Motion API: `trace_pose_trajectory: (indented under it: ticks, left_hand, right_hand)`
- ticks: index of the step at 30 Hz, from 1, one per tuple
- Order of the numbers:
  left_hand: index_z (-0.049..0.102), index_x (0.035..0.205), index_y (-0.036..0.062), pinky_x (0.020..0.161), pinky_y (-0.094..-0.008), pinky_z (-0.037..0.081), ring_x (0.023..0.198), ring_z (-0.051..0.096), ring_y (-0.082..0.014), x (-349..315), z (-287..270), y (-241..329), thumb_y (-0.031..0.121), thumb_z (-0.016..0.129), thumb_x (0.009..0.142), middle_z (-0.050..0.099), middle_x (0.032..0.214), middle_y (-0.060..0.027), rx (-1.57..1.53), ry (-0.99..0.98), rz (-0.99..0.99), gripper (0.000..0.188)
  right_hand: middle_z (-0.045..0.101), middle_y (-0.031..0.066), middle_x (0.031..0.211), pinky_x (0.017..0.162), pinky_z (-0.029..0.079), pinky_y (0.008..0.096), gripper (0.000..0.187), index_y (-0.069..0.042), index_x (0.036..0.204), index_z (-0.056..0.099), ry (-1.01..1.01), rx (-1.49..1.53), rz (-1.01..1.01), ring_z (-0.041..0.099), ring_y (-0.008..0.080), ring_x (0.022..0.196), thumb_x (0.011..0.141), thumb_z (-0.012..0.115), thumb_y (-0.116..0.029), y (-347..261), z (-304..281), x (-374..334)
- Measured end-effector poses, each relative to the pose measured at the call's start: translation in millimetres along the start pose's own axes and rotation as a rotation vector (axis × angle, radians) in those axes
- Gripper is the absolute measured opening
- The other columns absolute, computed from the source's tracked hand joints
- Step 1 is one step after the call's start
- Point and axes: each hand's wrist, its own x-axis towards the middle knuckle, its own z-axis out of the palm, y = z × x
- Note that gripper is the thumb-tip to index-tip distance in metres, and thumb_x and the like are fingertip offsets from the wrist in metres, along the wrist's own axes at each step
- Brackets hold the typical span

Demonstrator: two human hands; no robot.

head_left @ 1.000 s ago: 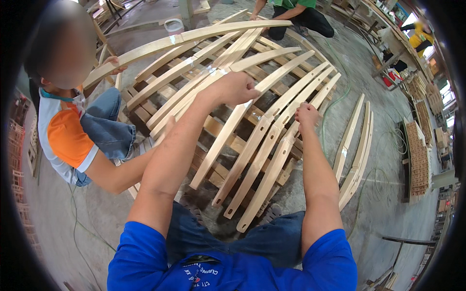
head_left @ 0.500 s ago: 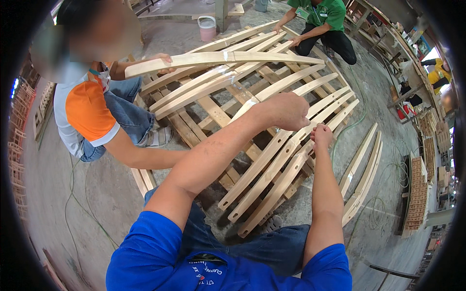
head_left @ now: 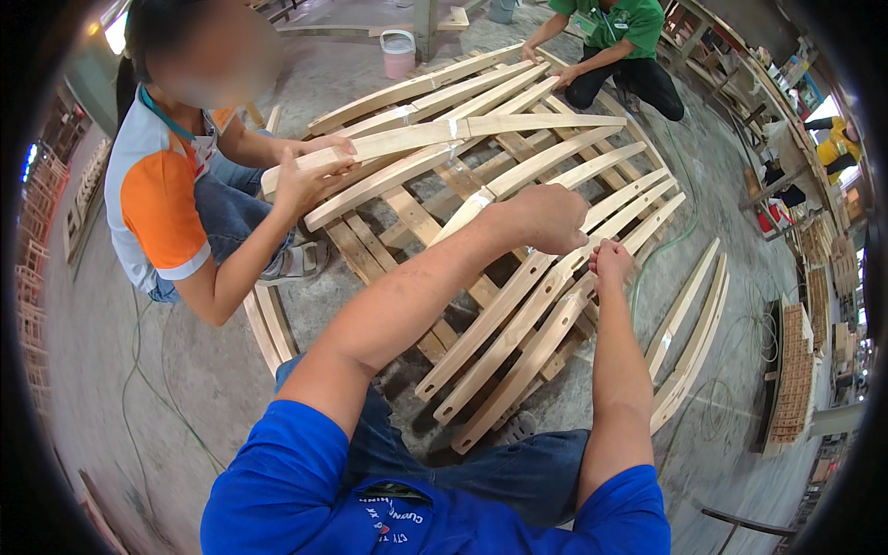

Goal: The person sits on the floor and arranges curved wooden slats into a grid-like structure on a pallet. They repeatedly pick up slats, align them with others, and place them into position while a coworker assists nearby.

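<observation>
My left hand (head_left: 548, 219) is closed, knuckles up, over several curved wooden slats. Just right of it, and slightly nearer me, my right hand (head_left: 610, 263) has its fingers pinched together. Whatever the two hands hold, if anything, is too small or hidden to make out. Below them lies the nearest slat (head_left: 527, 364), pale wood with oval holes toward its near end, beside two similar slats. White wrapping (head_left: 482, 198) circles another slat left of my left hand. At the left, a co-worker in an orange and white shirt grips a curved slat (head_left: 398, 143) with both hands.
A wooden pallet (head_left: 412, 217) supports the slats. More slats (head_left: 696, 344) lie on the floor at the right. A person in green (head_left: 629, 32) crouches at the far side, hands on slat ends. A pink bucket (head_left: 399, 57) stands behind; a green hose (head_left: 139, 370) crosses the floor.
The co-worker's nearer arm has come up, so both hands now grip the slat, which has shifted slightly right. My hands stay almost in place; my right fingers have shifted a little.
</observation>
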Motion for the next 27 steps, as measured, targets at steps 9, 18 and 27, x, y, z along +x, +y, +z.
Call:
trace_pose_trajectory:
  ticks: [9, 18, 27]
  left_hand:
    - [0.075, 0.095, 0.0007, 0.087, -0.0477, 0.056, 0.095, 0.071, -0.0412, 1.1, 10.9, -0.2, 0.032, 0.067, 0.089, 0.074, 0.093, -0.0223, 0.026, 0.017, 0.037, 0.033]
    - [0.075, 0.093, 0.0004, 0.088, -0.0489, 0.055, 0.097, 0.071, -0.0414, 9.6, 22.2, -5.1, 0.035, 0.063, 0.090, 0.074, 0.098, -0.0242, 0.071, -0.041, -0.013, 0.036]
    - [0.076, 0.094, 0.0047, 0.090, -0.0441, 0.055, 0.096, 0.072, -0.0361, 8.1, 22.9, -34.4, 0.035, 0.065, 0.093, 0.076, 0.091, -0.0191, 0.047, -0.070, -0.126, 0.033]
  right_hand:
    - [0.065, 0.0052, 0.077, 0.045, 0.048, 0.0265, 0.013, -0.004, 0.095, 0.063, -0.007, -0.022, 0.017, 0.060, 0.0128, 0.057, 0.099, 0.064, -0.017, 1.6, -3.0, 3.5]
    - [0.064, 0.0064, 0.077, 0.044, 0.047, 0.0272, 0.014, -0.003, 0.098, 0.062, -0.068, -0.018, 0.027, 0.059, 0.0135, 0.056, 0.099, 0.064, -0.017, 2.5, -6.4, 5.0]
    - [0.065, 0.0063, 0.078, 0.045, 0.049, 0.0266, 0.010, -0.004, 0.096, 0.061, -0.013, 0.022, 0.063, 0.061, 0.0133, 0.059, 0.098, 0.064, -0.013, -2.4, -25.4, 3.2]
